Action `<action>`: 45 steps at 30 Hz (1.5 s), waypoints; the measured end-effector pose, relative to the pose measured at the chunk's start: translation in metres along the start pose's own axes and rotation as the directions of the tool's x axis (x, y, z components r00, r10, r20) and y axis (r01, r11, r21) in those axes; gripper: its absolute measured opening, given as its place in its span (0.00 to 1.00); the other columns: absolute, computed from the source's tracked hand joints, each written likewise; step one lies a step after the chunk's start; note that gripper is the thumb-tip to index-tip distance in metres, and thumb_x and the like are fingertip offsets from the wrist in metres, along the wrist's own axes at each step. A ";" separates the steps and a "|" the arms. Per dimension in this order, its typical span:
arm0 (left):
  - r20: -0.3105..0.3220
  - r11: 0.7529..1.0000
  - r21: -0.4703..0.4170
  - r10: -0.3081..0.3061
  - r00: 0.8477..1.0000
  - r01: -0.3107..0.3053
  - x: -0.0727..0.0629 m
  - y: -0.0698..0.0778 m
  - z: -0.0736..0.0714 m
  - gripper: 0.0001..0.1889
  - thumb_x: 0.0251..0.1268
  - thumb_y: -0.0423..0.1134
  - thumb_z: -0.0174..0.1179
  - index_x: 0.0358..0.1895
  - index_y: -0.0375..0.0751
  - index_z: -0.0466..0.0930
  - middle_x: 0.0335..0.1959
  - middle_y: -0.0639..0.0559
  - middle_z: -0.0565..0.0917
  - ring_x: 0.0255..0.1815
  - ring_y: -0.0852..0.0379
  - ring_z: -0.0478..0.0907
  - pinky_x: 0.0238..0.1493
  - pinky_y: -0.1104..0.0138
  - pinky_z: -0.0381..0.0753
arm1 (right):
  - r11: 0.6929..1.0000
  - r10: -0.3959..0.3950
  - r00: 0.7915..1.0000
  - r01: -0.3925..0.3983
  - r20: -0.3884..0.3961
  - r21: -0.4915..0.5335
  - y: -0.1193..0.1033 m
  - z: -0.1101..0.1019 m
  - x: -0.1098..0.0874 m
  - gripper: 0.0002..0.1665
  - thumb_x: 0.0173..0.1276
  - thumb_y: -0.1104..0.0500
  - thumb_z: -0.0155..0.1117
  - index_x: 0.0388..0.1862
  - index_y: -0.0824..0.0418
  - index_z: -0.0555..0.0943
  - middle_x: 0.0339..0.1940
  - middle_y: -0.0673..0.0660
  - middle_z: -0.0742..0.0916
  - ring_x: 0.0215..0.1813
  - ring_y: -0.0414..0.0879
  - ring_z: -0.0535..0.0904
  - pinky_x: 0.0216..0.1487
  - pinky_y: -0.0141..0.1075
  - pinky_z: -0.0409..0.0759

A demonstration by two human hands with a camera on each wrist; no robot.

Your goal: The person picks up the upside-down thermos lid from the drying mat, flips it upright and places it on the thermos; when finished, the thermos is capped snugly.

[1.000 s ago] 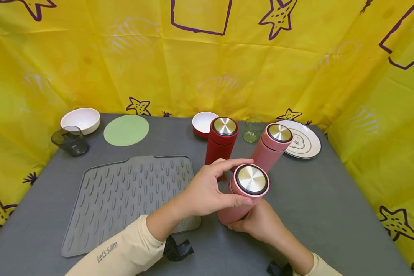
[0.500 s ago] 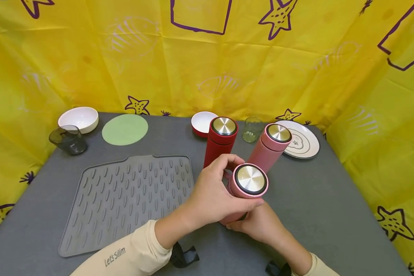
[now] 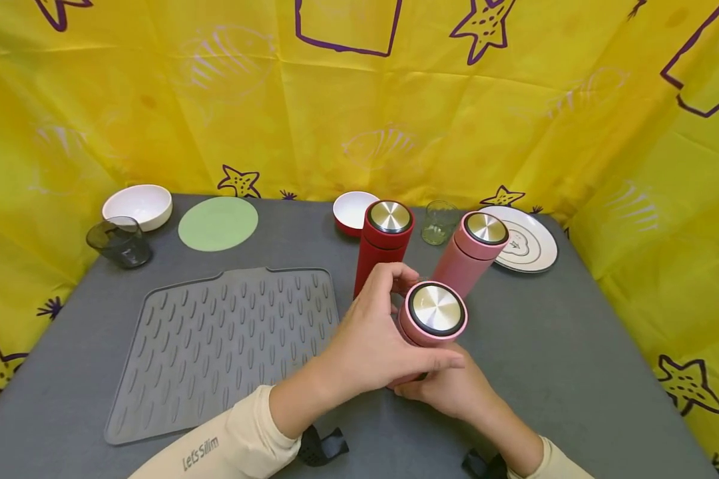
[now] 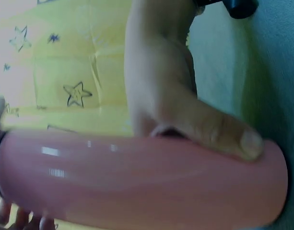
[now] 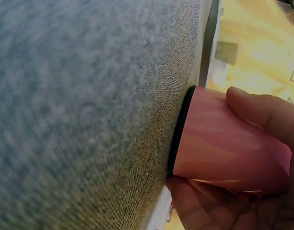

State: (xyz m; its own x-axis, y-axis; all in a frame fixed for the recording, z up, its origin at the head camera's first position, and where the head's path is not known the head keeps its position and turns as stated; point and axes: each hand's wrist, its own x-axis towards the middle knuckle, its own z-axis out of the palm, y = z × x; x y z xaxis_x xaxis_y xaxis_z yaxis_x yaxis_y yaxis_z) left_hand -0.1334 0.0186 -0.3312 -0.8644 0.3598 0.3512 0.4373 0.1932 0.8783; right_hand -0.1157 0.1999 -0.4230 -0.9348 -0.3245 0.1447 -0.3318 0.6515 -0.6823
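A pink thermos flask with a shiny metal disc on its lid stands at the front middle of the table. Curled round its top is my left hand, thumb across the near side and fingers behind. Low on the body, my right hand grips the flask; the left wrist view shows that hand's thumb along the pink wall. In the right wrist view the flask's dark base is right at the grey tabletop. Close behind stand a red thermos flask and a second pink thermos flask.
A grey ribbed drying mat lies to the left. Along the back are a white bowl, a dark glass, a green round mat, a red-and-white bowl, a clear glass and a white plate.
My left hand has turned about the flask's top: its thumb swung rightward across the near side, its fingers drew back behind. My right hand and the flask stay nearly in place.
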 end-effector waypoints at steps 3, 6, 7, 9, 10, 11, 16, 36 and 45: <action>-0.080 0.999 0.034 0.004 0.997 -0.001 0.000 0.003 0.004 0.39 0.34 0.55 0.82 0.52 0.53 0.69 0.46 0.64 0.74 0.44 0.65 0.74 0.44 0.66 0.77 | 0.999 -0.039 0.999 0.040 -0.013 0.015 0.003 0.001 0.000 0.38 0.34 0.56 0.87 0.48 0.51 0.79 0.41 0.38 0.82 0.41 0.36 0.78 0.45 0.38 0.78; -0.095 0.997 -0.018 0.075 0.993 -0.077 0.001 0.001 0.003 0.35 0.35 0.48 0.83 0.51 0.50 0.75 0.44 0.63 0.78 0.45 0.63 0.77 0.45 0.67 0.79 | 0.998 -0.046 0.999 0.047 -0.017 0.033 0.004 0.002 0.001 0.42 0.33 0.56 0.87 0.51 0.51 0.78 0.45 0.39 0.82 0.45 0.37 0.78 0.49 0.39 0.78; -0.086 0.994 -0.047 0.093 0.992 -0.097 0.002 0.000 0.002 0.35 0.35 0.46 0.83 0.52 0.49 0.77 0.45 0.63 0.79 0.45 0.63 0.77 0.45 0.67 0.79 | 0.999 -0.039 0.999 0.039 -0.016 0.033 0.004 0.002 0.001 0.42 0.34 0.56 0.88 0.52 0.51 0.78 0.45 0.39 0.82 0.46 0.37 0.78 0.49 0.40 0.77; -0.062 0.989 -0.092 0.113 0.992 -0.118 0.004 -0.002 0.000 0.35 0.36 0.43 0.82 0.54 0.47 0.78 0.45 0.63 0.81 0.46 0.62 0.78 0.45 0.66 0.80 | 0.999 -0.022 1.000 0.023 -0.013 0.025 0.003 0.002 0.001 0.43 0.34 0.55 0.88 0.52 0.51 0.77 0.46 0.39 0.82 0.47 0.37 0.78 0.50 0.40 0.77; -0.048 0.987 -0.104 0.115 0.992 -0.119 0.004 -0.004 -0.001 0.35 0.37 0.43 0.82 0.55 0.47 0.79 0.45 0.63 0.82 0.46 0.62 0.78 0.44 0.66 0.80 | 1.000 -0.012 1.000 0.013 -0.012 0.019 0.003 0.001 0.001 0.43 0.33 0.55 0.88 0.52 0.52 0.77 0.46 0.40 0.82 0.47 0.37 0.78 0.50 0.40 0.78; -0.035 0.987 -0.112 0.115 0.993 -0.118 0.005 -0.005 -0.002 0.35 0.37 0.43 0.82 0.56 0.48 0.79 0.45 0.63 0.82 0.45 0.62 0.78 0.43 0.66 0.80 | 1.000 -0.003 1.000 0.003 -0.011 0.012 0.003 0.001 0.001 0.43 0.33 0.55 0.88 0.52 0.53 0.78 0.45 0.40 0.83 0.46 0.37 0.78 0.50 0.40 0.78; 0.017 0.989 -0.113 0.092 0.996 -0.090 0.007 -0.010 -0.004 0.36 0.39 0.43 0.82 0.58 0.53 0.79 0.46 0.65 0.82 0.44 0.63 0.75 0.39 0.65 0.76 | 0.999 0.037 0.999 -0.038 -0.017 -0.025 0.000 -0.001 0.000 0.44 0.31 0.54 0.87 0.53 0.54 0.78 0.45 0.42 0.83 0.46 0.37 0.78 0.50 0.41 0.78; 0.015 0.997 0.021 0.069 0.997 -0.070 -0.013 -0.018 -0.033 0.43 0.56 0.48 0.72 0.72 0.47 0.58 0.57 0.59 0.73 0.56 0.58 0.73 0.57 0.59 0.74 | 0.995 0.087 0.996 -0.086 -0.013 0.040 0.001 -0.009 -0.002 0.32 0.36 0.56 0.86 0.42 0.48 0.80 0.33 0.38 0.83 0.34 0.37 0.78 0.39 0.36 0.78; 0.057 0.917 0.292 -0.302 0.952 0.273 -0.031 -0.050 -0.071 0.36 0.65 0.56 0.63 0.72 0.49 0.59 0.51 0.58 0.78 0.49 0.56 0.77 0.44 0.59 0.77 | 0.948 0.314 0.947 -0.316 -0.065 -0.039 0.023 -0.037 -0.019 0.26 0.40 0.50 0.85 0.37 0.55 0.82 0.29 0.44 0.85 0.29 0.40 0.77 0.34 0.38 0.78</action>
State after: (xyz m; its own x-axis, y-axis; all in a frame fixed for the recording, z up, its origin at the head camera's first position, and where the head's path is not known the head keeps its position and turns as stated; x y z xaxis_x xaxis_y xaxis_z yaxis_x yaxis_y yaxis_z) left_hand -0.1462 -0.0673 -0.3630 -0.9404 0.3364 0.0502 0.2368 0.5417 0.8065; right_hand -0.1103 0.2462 -0.4146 -0.9978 -0.0585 -0.0303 -0.0236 0.7470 -0.6644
